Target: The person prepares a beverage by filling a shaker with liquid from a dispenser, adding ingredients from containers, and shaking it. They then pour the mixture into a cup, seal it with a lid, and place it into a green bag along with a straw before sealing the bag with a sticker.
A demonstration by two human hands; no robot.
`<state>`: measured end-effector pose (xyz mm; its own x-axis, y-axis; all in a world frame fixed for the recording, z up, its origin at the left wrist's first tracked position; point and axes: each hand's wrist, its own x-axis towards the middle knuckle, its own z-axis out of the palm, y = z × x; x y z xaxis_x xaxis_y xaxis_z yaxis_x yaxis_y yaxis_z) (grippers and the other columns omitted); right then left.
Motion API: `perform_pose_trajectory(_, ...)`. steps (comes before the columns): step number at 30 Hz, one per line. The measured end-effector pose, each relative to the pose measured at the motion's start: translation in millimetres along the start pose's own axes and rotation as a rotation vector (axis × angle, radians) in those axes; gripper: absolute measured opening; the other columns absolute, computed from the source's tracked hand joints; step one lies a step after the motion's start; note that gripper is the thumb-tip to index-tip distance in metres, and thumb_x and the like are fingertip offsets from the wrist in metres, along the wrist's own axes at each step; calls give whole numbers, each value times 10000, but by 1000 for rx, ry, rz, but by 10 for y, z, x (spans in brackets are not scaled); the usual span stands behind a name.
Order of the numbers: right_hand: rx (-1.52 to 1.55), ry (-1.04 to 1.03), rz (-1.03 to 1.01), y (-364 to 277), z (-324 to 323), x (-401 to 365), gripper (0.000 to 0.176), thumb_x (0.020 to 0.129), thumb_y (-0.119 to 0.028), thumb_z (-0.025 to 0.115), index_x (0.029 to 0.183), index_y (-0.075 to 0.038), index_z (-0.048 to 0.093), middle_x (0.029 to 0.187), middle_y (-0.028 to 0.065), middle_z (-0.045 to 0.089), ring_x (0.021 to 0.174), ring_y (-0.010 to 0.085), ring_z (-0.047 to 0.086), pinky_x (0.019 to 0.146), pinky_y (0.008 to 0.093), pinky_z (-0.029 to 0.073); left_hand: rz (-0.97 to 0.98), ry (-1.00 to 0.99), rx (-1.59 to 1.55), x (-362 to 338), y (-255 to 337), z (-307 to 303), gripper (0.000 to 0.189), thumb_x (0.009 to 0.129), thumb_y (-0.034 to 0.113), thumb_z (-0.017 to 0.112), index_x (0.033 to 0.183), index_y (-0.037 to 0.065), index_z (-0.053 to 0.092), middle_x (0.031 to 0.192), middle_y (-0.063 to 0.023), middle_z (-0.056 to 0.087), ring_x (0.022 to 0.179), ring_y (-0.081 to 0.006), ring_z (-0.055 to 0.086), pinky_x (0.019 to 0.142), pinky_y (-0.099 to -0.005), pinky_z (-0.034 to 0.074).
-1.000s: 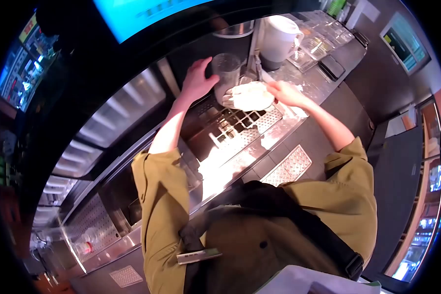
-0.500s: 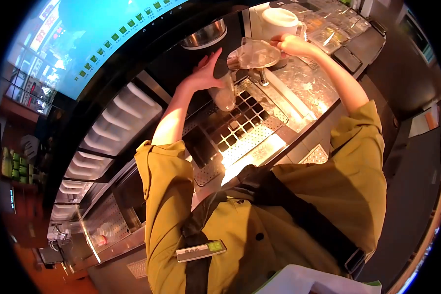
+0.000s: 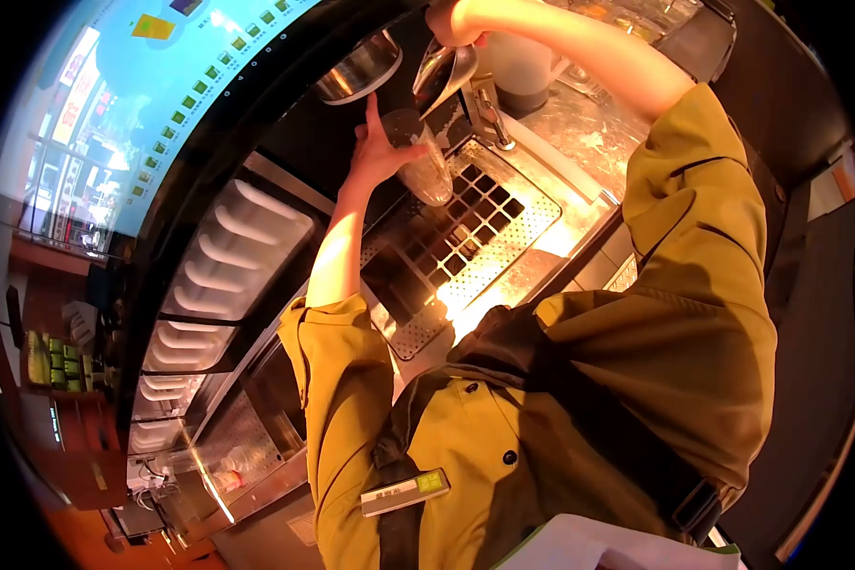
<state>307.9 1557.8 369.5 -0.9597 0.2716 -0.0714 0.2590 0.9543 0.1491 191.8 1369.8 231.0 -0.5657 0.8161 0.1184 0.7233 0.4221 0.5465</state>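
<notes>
My left hand is wrapped around a clear plastic cup, which leans with its base toward me over a metal drain grid. Its thumb lies across the cup's side and the index finger points up. Above the cup's mouth, my right hand grips a shiny scoop. The scoop is tilted steeply, with its narrow end down at the cup's rim. The right hand's fingers are partly hidden at the top of the view. Cloudy, light contents show inside the cup.
The drain grid sits in a perforated metal tray, beside a small tap. A pale jug stands on the wet counter. Overhead hang a round metal vessel and a lit screen. White ribbed bins line the left.
My right hand has swung left and up, bringing the scoop from beside the jug to a steep tilt over the cup. The left hand and cup have shifted slightly left.
</notes>
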Motion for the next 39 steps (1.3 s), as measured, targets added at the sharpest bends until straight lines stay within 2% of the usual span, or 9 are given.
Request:
perform_pose_trajectory(5, -189, 123, -29, 385, 247, -341, 206, 696, -197, 546, 748, -30, 655, 739, 156, 626, 693, 290, 609, 608, 390, 478, -136, 124, 98, -4, 146, 198, 1141, 576, 421, 760, 1375, 231, -32, 1156, -220, 355, 996, -379, 472, 847, -434, 397)
perform_pose_trajectory(6, -27, 497, 66, 507, 468, -394, 196, 697, -198, 541, 721, -42, 657, 716, 148, 625, 672, 279, 612, 577, 388, 473, -135, 152, 86, -25, 121, 218, 1117, 580, 407, 757, 1372, 226, -11, 1169, -217, 361, 1004, -378, 474, 852, -436, 395)
perform_pose_trajectory(10, 323, 35, 230, 553, 877, -753, 319, 839, -300, 432, 689, -60, 581, 549, 33, 586, 590, 223, 606, 607, 363, 474, -166, 262, 5, -288, 34, 50, 1032, 591, 363, 747, 1357, 205, 74, 1204, -214, 384, 1035, -363, 480, 875, -434, 387)
perform_pose_trajectory(12, 229, 161, 188, 421, 1245, -698, 335, 810, -271, 481, 795, 45, 589, 789, 213, 620, 757, 355, 606, 708, 439, 474, -158, 361, -128, -508, -159, -94, 999, 588, 353, 753, 1348, 180, 128, 1220, -219, 384, 1044, -353, 483, 892, -420, 381)
perform_pose_trajectory(20, 222, -321, -398, -1535, 1167, -190, 532, 797, -508, 480, 913, -12, 635, 901, 199, 620, 864, 309, 602, 764, 391, 473, -195, 820, -481, -2228, -915, -1173, 972, 538, 127, 794, 1342, 151, 250, 1113, -84, 393, 971, -211, 409, 817, -323, 414)
perform_pose_trajectory(25, 292, -210, -639, -2986, 1167, -85, 849, 565, -758, 545, 927, 6, 629, 925, 184, 620, 915, 326, 579, 799, 398, 457, -281, 964, -63, -3602, -1018, -1968, 919, 585, 106, 755, 1355, 116, 254, 1160, -148, 447, 1055, -245, 442, 886, -351, 373)
perform_pose_trajectory(29, 125, -222, -781, -4116, 1646, 65, 439, 720, -424, 601, 883, -20, 655, 861, 131, 646, 869, 293, 602, 742, 401, 472, -477, 1072, 164, -4659, -1396, -2321, 942, 561, 94, 754, 1361, 138, 258, 1139, -121, 470, 1030, -242, 451, 898, -348, 362)
perform_pose_trajectory(36, 109, -239, -770, -5720, 3134, 348, 328, 736, -320, 575, 862, -30, 660, 846, 124, 649, 835, 285, 614, 715, 398, 481, -550, 1121, 130, -5995, -2165, -2506, 844, 678, 43, 707, 1355, 33, 204, 1388, -142, 241, 1271, -248, 247, 1018, -354, 284)
perform_pose_trajectory(39, 137, -150, -632, -5936, 3764, 400, 284, 742, -276, 563, 853, -35, 663, 840, 121, 650, 821, 282, 619, 703, 397, 485, -854, 1099, 421, -6331, -2499, -2469, 924, 594, 270, 786, 1339, 65, 280, 1180, -162, 450, 968, -256, 476, 841, -350, 410)
